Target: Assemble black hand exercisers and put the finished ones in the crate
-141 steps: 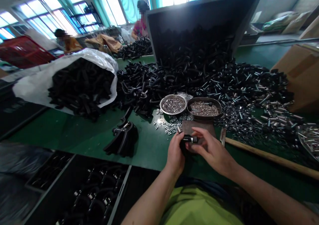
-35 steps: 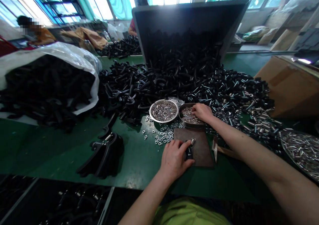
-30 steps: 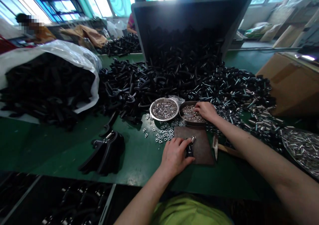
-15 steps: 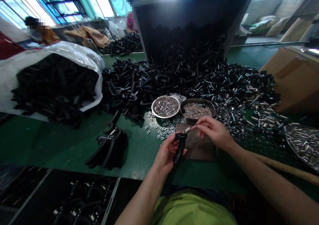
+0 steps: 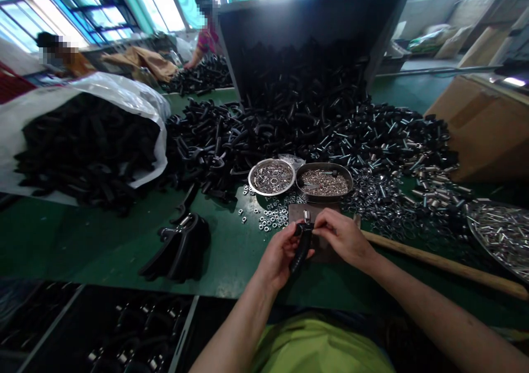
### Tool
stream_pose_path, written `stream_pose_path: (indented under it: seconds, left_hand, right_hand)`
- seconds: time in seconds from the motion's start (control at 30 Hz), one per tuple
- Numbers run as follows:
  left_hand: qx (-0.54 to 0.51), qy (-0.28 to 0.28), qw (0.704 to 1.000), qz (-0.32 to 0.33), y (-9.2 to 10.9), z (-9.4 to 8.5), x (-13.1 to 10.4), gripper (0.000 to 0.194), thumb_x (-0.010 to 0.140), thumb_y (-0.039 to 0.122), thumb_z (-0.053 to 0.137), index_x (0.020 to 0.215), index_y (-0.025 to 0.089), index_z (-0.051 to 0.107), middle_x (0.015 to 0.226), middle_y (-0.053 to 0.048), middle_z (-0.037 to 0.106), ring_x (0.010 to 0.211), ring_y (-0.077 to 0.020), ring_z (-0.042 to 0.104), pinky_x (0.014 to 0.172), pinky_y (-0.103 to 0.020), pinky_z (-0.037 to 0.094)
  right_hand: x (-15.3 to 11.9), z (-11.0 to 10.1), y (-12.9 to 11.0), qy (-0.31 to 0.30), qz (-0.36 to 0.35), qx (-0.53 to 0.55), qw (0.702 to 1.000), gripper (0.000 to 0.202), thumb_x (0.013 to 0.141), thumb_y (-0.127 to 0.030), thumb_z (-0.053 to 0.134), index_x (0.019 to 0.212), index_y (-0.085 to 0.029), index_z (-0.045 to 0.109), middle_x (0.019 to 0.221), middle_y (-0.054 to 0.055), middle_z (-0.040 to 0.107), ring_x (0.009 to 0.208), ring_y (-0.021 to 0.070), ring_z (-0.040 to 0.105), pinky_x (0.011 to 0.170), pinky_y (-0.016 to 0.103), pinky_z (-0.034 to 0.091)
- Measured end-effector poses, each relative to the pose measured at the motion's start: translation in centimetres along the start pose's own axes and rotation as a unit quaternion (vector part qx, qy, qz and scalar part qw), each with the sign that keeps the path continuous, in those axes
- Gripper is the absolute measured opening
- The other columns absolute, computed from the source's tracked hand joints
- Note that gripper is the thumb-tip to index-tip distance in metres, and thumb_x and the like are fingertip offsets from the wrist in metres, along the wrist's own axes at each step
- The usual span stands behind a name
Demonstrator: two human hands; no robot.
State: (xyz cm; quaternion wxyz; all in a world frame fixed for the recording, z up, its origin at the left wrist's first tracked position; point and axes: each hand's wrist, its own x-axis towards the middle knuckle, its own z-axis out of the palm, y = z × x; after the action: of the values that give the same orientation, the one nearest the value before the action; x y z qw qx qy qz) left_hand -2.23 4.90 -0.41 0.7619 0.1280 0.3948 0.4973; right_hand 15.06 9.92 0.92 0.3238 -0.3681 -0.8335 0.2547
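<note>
Currently we are curling our left hand (image 5: 278, 254) around a black curved part (image 5: 303, 249), its metal spring (image 5: 306, 215) standing upright beyond the hand. Our right hand (image 5: 342, 238) is pressing its fingertips together beside that top end; we cannot tell what they hold. Left of the left hand, bare green tabletop (image 5: 235, 252) is stretching.

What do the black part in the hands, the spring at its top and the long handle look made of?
Black part: probably moulded plastic, satin; soft highlights, though coated metal isn't ruled out.
Spring: metal, likely steel, bright finish; its coils gleam.
Long handle: most likely bare wood; tan, uneven in tone, without gloss.
</note>
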Motion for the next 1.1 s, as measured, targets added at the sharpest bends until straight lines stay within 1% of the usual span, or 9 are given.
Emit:
stream_pose_path:
  seconds: [0.07, 0.13, 0.2, 0.33, 0.43, 0.63, 0.8, 0.9, 1.1]
  left_hand:
    - [0.127, -0.018, 0.991, 0.04, 0.6, -0.1, 0.4, 0.049, 0.071, 0.038, 0.071, 0.115, 0.017, 0.062, 0.1, -0.008, 0.068, 0.085, -0.0185, 0.063, 0.08, -0.035, 0.052]
    - [0.287, -0.036, 0.954, 0.08, 1.2, -0.1, 0.9, 0.057, 0.066, 0.037, 0.075, 0.118, 0.016, 0.061, 0.107, -0.009, 0.067, 0.096, -0.0228, 0.061, 0.089, -0.038, 0.046]
    - [0.463, -0.04, 0.874, 0.143, 1.4, -0.1, 1.2, 0.063, 0.062, 0.039, 0.077, 0.118, 0.017, 0.061, 0.11, -0.009, 0.066, 0.102, -0.0258, 0.058, 0.094, -0.04, 0.042]
    - [0.716, -0.04, 0.642, 0.272, 0.8, -0.3, 1.1, 0.067, 0.062, 0.043, 0.076, 0.123, 0.022, 0.057, 0.109, -0.008, 0.064, 0.104, -0.027, 0.054, 0.094, -0.041, 0.041]
    - [0.767, -0.055, 0.562, 0.304, 0.0, -0.7, 0.7, 0.064, 0.068, 0.041, 0.072, 0.126, 0.024, 0.052, 0.11, -0.007, 0.063, 0.104, -0.0251, 0.053, 0.093, -0.04, 0.041]
    - [0.771, 0.012, 0.568, 0.288, -0.6, -1.2, 0.7, 0.065, 0.061, 0.049, 0.076, 0.115, 0.022, 0.054, 0.107, -0.007, 0.061, 0.102, -0.026, 0.053, 0.089, -0.041, 0.042]
    - [0.777, 0.029, 0.567, 0.273, -0.4, -1.0, 0.7, 0.06, 0.058, 0.049, 0.077, 0.109, 0.023, 0.057, 0.106, -0.004, 0.059, 0.103, -0.0245, 0.052, 0.083, -0.037, 0.045]
    - [0.774, 0.024, 0.572, 0.269, -0.3, -0.8, 0.7, 0.06, 0.058, 0.049, 0.077, 0.108, 0.023, 0.058, 0.105, -0.003, 0.059, 0.104, -0.0243, 0.051, 0.083, -0.036, 0.045]
    - [0.765, 0.034, 0.586, 0.264, -0.4, -0.8, 0.7, 0.06, 0.057, 0.047, 0.079, 0.108, 0.023, 0.059, 0.107, -0.004, 0.059, 0.104, -0.0237, 0.051, 0.086, -0.036, 0.044]
  right_hand:
    - [-0.1, -0.3, 1.1, -0.023, -0.087, -0.101, 0.991, 0.011, 0.089, -0.017, 0.047, 0.087, -0.017, 0.057, 0.084, 0.006, 0.061, 0.078, 0.0154, 0.055, 0.067, 0.027, 0.04]
    - [-0.1, -0.5, 2.3, -0.068, -0.19, -0.222, 0.954, 0.017, 0.091, -0.018, 0.042, 0.092, -0.018, 0.059, 0.086, 0.006, 0.063, 0.077, 0.0151, 0.054, 0.064, 0.027, 0.036]
    - [0.1, -0.6, 3.4, -0.109, -0.266, -0.301, 0.909, 0.021, 0.092, -0.018, 0.04, 0.087, -0.019, 0.061, 0.077, 0.004, 0.062, 0.068, 0.0138, 0.051, 0.059, 0.028, 0.03]
    - [0.3, -0.6, 4.2, -0.13, -0.307, -0.328, 0.884, 0.024, 0.092, -0.018, 0.041, 0.079, -0.02, 0.062, 0.066, 0.002, 0.06, 0.061, 0.0134, 0.047, 0.055, 0.03, 0.025]
    - [-0.5, -1.6, 3.9, -0.13, -0.247, -0.352, 0.893, 0.023, 0.092, -0.019, 0.042, 0.082, -0.02, 0.062, 0.069, 0.003, 0.061, 0.065, 0.0145, 0.049, 0.057, 0.03, 0.028]
    - [-7.5, -6.4, 5.3, -0.076, 0.046, -0.397, 0.914, 0.021, 0.087, -0.039, 0.049, 0.09, -0.021, 0.059, 0.088, 0.008, 0.063, 0.081, 0.022, 0.055, 0.062, 0.031, 0.038]
    - [-12.5, -7.6, 8.0, -0.066, 0.137, -0.414, 0.898, 0.024, 0.086, -0.04, 0.047, 0.089, -0.018, 0.057, 0.086, 0.011, 0.063, 0.08, 0.0264, 0.058, 0.066, 0.037, 0.044]
    - [-11.5, -7.5, 6.7, -0.03, 0.167, -0.383, 0.908, 0.026, 0.089, -0.038, 0.041, 0.094, -0.018, 0.057, 0.086, 0.011, 0.066, 0.074, 0.0266, 0.062, 0.061, 0.037, 0.045]
    - [-6.1, -7.5, -1.2, 0.104, 0.133, -0.184, 0.968, 0.033, 0.091, -0.033, 0.033, 0.119, -0.026, 0.051, 0.089, 0.007, 0.069, 0.069, 0.0212, 0.066, 0.06, 0.032, 0.05]
